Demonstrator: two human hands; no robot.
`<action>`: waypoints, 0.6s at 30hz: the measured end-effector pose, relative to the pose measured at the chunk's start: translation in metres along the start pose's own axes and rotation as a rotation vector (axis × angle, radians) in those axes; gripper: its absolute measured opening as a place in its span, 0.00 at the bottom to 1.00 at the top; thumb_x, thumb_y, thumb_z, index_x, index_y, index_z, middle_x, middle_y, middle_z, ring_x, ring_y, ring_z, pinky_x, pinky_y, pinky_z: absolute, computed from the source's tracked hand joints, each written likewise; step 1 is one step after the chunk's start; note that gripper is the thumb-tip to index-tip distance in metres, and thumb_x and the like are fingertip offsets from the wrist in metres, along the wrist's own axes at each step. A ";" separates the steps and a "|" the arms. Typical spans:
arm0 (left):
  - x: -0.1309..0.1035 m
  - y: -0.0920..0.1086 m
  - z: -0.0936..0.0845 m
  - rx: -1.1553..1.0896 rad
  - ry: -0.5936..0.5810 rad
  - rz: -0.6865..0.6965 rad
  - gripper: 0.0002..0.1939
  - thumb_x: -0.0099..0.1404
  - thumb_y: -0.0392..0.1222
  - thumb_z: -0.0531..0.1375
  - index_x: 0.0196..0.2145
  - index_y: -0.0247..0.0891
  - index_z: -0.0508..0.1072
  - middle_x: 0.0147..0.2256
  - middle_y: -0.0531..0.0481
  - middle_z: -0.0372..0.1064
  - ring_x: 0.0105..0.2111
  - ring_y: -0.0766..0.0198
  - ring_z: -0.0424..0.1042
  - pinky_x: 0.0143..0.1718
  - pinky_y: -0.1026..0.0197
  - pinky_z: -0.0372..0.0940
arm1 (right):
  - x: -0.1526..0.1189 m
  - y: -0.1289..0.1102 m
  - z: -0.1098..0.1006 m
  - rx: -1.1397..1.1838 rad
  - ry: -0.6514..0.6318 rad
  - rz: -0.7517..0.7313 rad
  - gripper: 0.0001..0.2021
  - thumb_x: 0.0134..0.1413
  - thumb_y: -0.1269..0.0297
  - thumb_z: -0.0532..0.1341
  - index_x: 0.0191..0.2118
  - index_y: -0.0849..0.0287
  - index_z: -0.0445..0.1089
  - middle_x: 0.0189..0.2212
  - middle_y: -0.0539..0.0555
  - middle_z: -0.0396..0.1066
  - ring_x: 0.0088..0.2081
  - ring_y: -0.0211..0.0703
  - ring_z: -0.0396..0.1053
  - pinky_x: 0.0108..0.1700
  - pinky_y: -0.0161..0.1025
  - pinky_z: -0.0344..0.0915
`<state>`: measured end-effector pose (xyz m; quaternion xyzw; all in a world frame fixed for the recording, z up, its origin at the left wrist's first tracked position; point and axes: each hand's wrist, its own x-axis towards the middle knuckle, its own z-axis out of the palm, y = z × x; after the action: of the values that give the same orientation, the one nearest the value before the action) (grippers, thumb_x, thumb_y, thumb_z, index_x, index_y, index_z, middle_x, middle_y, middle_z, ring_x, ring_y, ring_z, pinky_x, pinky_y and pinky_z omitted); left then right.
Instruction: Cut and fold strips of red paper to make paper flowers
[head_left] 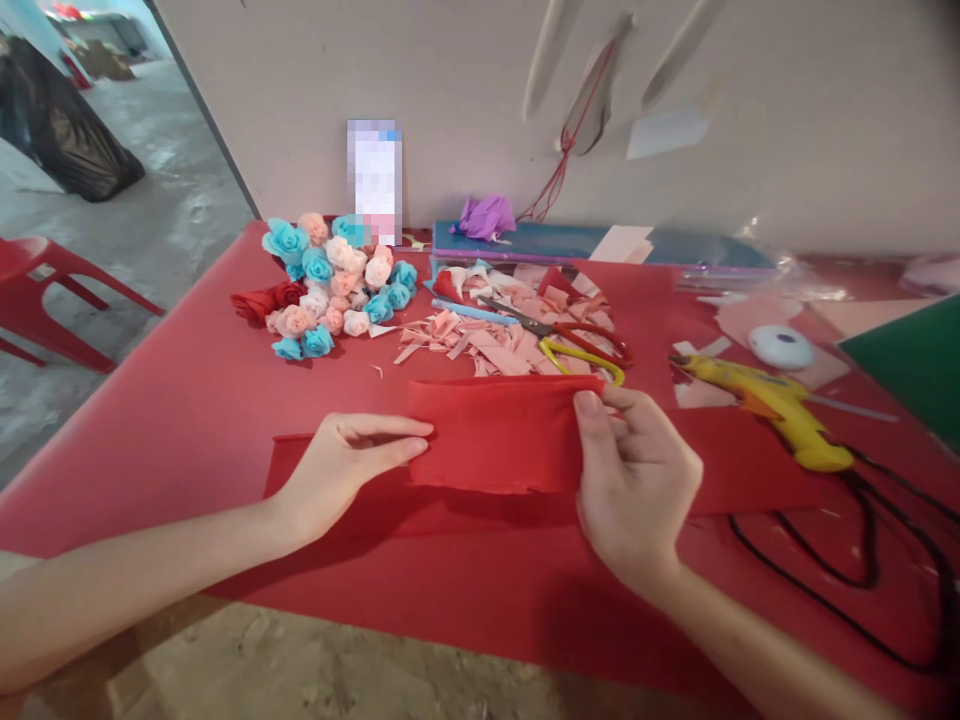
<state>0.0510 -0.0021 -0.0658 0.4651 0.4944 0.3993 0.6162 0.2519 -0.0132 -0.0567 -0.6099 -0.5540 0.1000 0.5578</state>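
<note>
A folded piece of red crepe paper [495, 435] is stretched between my two hands above the table. My left hand [337, 470] pinches its left edge between thumb and fingers. At the upper right corner, my right hand [637, 470] grips it with the thumb on the near face and the fingers curled behind. Beneath lies a longer strip of red paper [750, 460], partly covered by the held piece and my hands. Just beyond are scissors [555, 330] with red and yellow handles, resting on pink paper scraps [495, 350].
Blue, pink, white and red paper roses [345, 265] cluster at the back left, before a propped phone [375, 180]. A yellow glue gun [780, 400] with a looping black cord [870, 560] lies right. A red stool [60, 290] stands left of the red table [150, 420].
</note>
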 end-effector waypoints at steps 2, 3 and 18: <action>-0.001 -0.001 -0.001 0.053 0.017 0.014 0.08 0.49 0.41 0.67 0.31 0.43 0.79 0.31 0.52 0.77 0.33 0.64 0.74 0.34 0.66 0.68 | 0.000 -0.001 0.000 0.019 0.007 0.008 0.09 0.53 0.60 0.56 0.26 0.57 0.62 0.11 0.41 0.47 0.14 0.30 0.45 0.15 0.31 0.45; -0.001 -0.001 -0.001 0.069 0.027 0.021 0.09 0.50 0.41 0.67 0.32 0.43 0.79 0.32 0.52 0.77 0.34 0.63 0.74 0.35 0.67 0.68 | -0.001 -0.001 0.000 0.030 0.004 0.023 0.10 0.52 0.59 0.57 0.25 0.58 0.63 0.12 0.41 0.47 0.15 0.30 0.45 0.15 0.31 0.45; 0.008 0.006 -0.008 0.141 -0.107 0.061 0.12 0.49 0.38 0.67 0.35 0.47 0.78 0.36 0.55 0.75 0.31 0.69 0.71 0.32 0.71 0.65 | 0.029 0.000 -0.015 0.495 -0.619 0.635 0.18 0.53 0.48 0.52 0.33 0.57 0.69 0.19 0.48 0.66 0.23 0.38 0.66 0.24 0.34 0.62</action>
<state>0.0441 0.0086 -0.0623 0.5430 0.4733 0.3566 0.5949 0.2733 0.0015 -0.0368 -0.5395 -0.4403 0.5691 0.4373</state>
